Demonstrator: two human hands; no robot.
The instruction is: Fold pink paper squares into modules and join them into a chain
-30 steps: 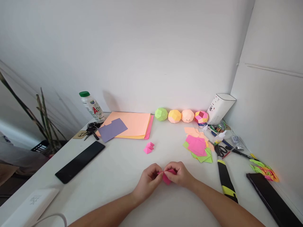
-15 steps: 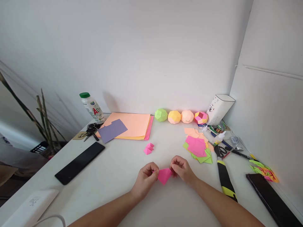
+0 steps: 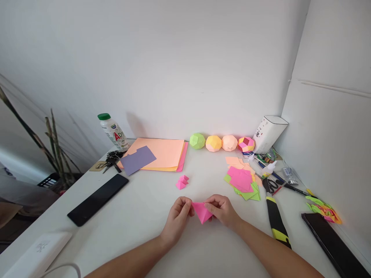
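Note:
A small folded piece of pink paper (image 3: 202, 214), pointing downward, is held between both hands just above the table. My left hand (image 3: 179, 217) pinches its upper left corner between thumb and fingers. On the other side my right hand (image 3: 222, 210) grips the right part, thumb in front and fingers behind. Some of the paper's right edge is hidden by those fingers. Beyond the hands lies a little group of folded pink paper pieces (image 3: 182, 182). Loose pink paper squares (image 3: 240, 178) rest on green ones (image 3: 251, 194) to the right.
Four-colour paper balls, such as the green ball (image 3: 197, 141), line the wall. A utility knife (image 3: 276, 218), scissors (image 3: 272, 186) and glue bottle (image 3: 269, 169) lie right. Phones (image 3: 333, 243) and a black slab (image 3: 97, 199) flank the hands. Larger sheets (image 3: 165, 151) lie behind.
My right hand has shifted left and now grips across the front of the pink paper with its thumb. The paper has turned slightly; my left hand keeps hold of its corner.

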